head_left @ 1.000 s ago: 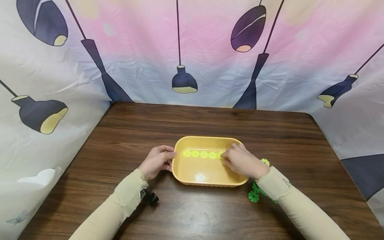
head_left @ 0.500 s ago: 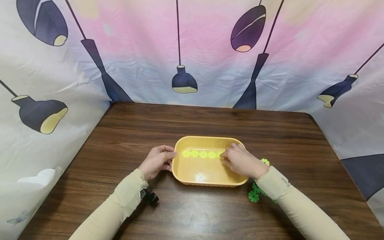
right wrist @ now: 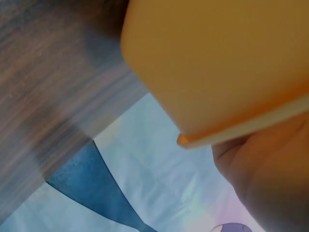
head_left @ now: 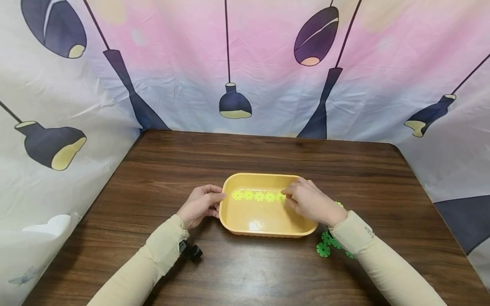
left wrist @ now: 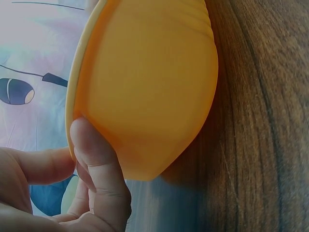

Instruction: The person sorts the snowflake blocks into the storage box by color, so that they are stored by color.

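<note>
A yellow plastic basin [head_left: 245,219] stands on the table. My left hand [head_left: 200,205] pinches its left rim, and in the left wrist view the thumb and fingers [left wrist: 94,145] lie on either side of that rim. On the basin's floor, several yellow snowflake discs [head_left: 259,196] form a straight row. My right hand [head_left: 311,203] is over the right side, reaching inside with bent fingers just above the row's right end. Nothing shows between those fingers. In the right wrist view the basin wall [right wrist: 212,63] hides the fingertips.
Right of the basin, several green snowflake discs [head_left: 323,250] lie on the brown wooden table [head_left: 245,272], partly under my right forearm. A yellow disc [head_left: 339,204] peeks out behind the right wrist. A printed curtain [head_left: 183,85] hangs at the back and sides.
My right hand has risen slightly and shifted away from the last yellow disc, which shows more. The row slid a touch left earlier. The left hand and basin stay put.
</note>
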`<state>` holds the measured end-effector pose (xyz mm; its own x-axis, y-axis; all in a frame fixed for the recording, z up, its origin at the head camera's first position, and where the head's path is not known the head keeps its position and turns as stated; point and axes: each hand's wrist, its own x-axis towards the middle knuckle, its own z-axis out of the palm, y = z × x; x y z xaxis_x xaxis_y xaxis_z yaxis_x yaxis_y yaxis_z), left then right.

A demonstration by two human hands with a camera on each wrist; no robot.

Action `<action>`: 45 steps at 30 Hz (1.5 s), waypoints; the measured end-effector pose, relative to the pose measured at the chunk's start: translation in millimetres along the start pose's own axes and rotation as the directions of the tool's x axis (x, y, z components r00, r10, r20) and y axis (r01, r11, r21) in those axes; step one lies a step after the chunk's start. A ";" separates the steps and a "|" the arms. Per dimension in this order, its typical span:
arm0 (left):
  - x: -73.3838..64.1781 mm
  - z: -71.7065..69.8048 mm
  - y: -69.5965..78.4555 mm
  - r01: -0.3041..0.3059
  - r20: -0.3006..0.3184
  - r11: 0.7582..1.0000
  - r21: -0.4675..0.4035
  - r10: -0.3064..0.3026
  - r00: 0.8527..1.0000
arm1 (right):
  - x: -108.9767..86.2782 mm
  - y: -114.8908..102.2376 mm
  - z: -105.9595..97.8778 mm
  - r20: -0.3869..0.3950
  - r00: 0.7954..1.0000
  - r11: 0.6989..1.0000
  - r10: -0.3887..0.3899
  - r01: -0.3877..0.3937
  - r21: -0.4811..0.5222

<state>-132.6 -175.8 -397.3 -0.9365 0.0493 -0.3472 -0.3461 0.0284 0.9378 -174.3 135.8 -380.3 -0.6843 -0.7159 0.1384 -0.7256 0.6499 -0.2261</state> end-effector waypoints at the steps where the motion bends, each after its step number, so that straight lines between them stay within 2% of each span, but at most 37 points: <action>1: 0.1 -0.1 0.0 0.000 0.001 1.000 0.000 0.000 1.000 | 0.0 0.4 -1.2 -0.007 1.000 1.000 0.003 -0.002 0.008; 7: 1.0 -0.5 -0.3 0.002 0.000 1.000 0.003 -0.002 1.000 | -2.4 1.9 -13.0 -0.070 0.997 0.997 0.042 -0.037 0.071; 12: 1.2 -0.9 -0.5 0.004 -0.002 1.000 0.004 -0.004 1.000 | -6.5 7.1 -23.8 -0.140 0.985 0.992 0.099 -0.088 0.088; 20: 0.2 -1.2 -1.1 0.004 0.004 1.000 0.002 -0.004 1.000 | -17.2 18.2 -39.0 -0.239 0.945 0.971 0.225 -0.198 0.133; 25: 0.1 -1.2 -0.8 0.005 0.002 1.000 0.005 -0.005 1.000 | -26.9 25.5 -44.5 -0.254 0.915 0.946 0.315 -0.281 0.161; 29: 0.0 -0.8 -0.6 0.005 0.003 1.000 0.004 -0.005 1.000 | -35.3 33.6 -47.1 -0.220 0.895 0.919 0.387 -0.355 0.173; 33: 0.2 -0.5 -0.6 0.005 0.006 1.000 0.004 -0.005 1.000 | -43.0 42.4 -49.3 -0.127 0.892 0.898 0.435 -0.418 0.139; 38: 0.4 -1.2 -0.9 0.003 0.008 1.000 0.004 -0.003 1.000 | -51.2 52.1 -48.7 0.051 0.901 0.900 0.430 -0.432 0.049; 40: 0.3 -1.5 -1.0 0.003 0.009 1.000 0.004 -0.003 1.000 | -54.9 55.9 -46.7 0.100 0.900 0.903 0.424 -0.428 0.022; 42: 0.1 -1.7 -0.9 0.004 0.009 1.000 0.004 -0.004 1.000 | -58.4 59.9 -44.2 0.134 0.894 0.902 0.427 -0.431 0.002; 45: -0.2 -1.7 -0.7 0.005 0.009 1.000 0.005 -0.005 1.000 | -62.5 66.0 -40.3 0.184 0.873 0.889 0.451 -0.458 -0.002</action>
<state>-132.3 -177.6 -397.8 -0.9341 0.0586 -0.3522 -0.3507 0.0340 0.9359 -182.3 233.7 -365.0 -0.9116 -0.3794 -0.1584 -0.3315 0.9062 -0.2625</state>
